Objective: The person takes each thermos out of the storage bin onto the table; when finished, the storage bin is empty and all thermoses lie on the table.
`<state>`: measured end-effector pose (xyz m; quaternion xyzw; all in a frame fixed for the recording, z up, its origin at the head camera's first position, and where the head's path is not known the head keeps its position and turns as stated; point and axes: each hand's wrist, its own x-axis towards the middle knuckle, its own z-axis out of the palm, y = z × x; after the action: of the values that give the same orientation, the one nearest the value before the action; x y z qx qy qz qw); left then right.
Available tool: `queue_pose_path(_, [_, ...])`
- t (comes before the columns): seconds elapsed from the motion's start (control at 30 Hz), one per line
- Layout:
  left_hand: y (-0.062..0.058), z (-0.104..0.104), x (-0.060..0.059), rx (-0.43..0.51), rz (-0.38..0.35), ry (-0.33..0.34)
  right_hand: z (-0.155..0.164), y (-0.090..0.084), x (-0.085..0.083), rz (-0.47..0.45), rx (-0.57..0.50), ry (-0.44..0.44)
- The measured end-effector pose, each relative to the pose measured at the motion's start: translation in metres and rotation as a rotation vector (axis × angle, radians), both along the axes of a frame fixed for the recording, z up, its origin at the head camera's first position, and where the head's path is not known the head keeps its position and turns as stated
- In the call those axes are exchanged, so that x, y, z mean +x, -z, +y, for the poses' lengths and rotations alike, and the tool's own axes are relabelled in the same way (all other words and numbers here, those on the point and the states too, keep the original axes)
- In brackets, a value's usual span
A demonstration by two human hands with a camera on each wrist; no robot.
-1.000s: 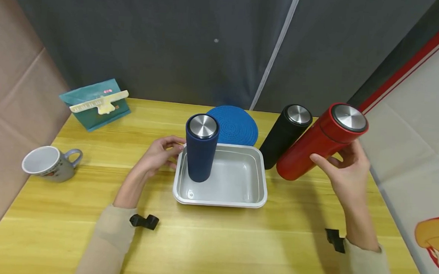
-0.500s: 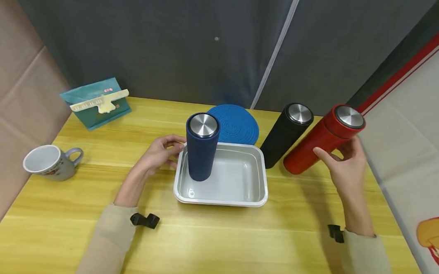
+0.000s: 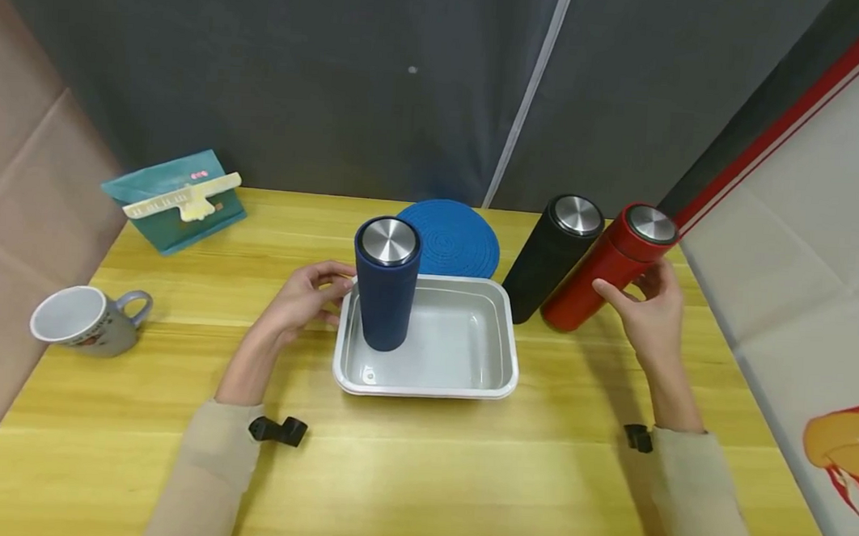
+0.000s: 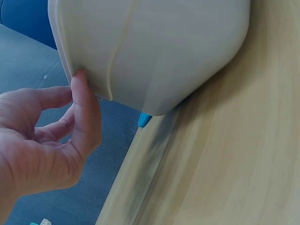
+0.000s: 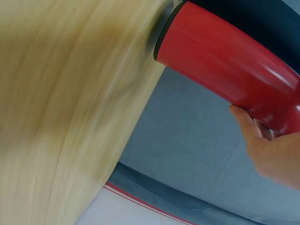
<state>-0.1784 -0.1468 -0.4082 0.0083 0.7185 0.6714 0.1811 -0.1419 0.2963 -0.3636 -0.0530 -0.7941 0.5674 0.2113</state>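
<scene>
My left hand (image 3: 304,298) pinches the rim of a white rectangular tray (image 3: 466,398) at its far left corner; the left wrist view shows the thumb and fingers of this hand (image 4: 51,136) at the tray's rim. A dark blue thermos (image 3: 387,298) with a steel-topped lid stands in the tray's left half. With thumb and fingers my right hand (image 3: 646,312) grips a red thermos (image 3: 604,273) from its right side. The red thermos is beside a black thermos (image 3: 550,258), to the right of the tray. In the right wrist view its dark base (image 5: 168,30) is close to the tabletop.
Behind the tray lies a round blue mat (image 3: 456,241), partly covered by the blue thermos. A teal pouch with a cream clip (image 3: 178,202) is at the back left, and a patterned mug (image 3: 91,321) stands at the left edge. A grey curtain (image 3: 301,83) hangs behind the table.
My right hand has lowered the red thermos and brought it left, near the black thermos. The left hand stays at the tray's corner. The head view has shifted slightly.
</scene>
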Motion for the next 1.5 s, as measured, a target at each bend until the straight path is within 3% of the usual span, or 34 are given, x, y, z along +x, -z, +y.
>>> queue_pose_path(0.27, [0.0022,0.001,0.0037,-0.001,-0.005,0.002,0.0014,0.0055,0.0,-0.052,0.029,-0.005])
queue_pose_path(0.67, [0.0006,0.0013,0.0,-0.007,0.004,0.005,0.0016,0.0081,-0.0044,-0.032,0.053,0.019])
queue_pose_path(1.5, [-0.0002,-0.0001,0.0004,0.001,0.011,-0.005,-0.0016,0.0066,-0.0065,-0.062,0.129,-0.047])
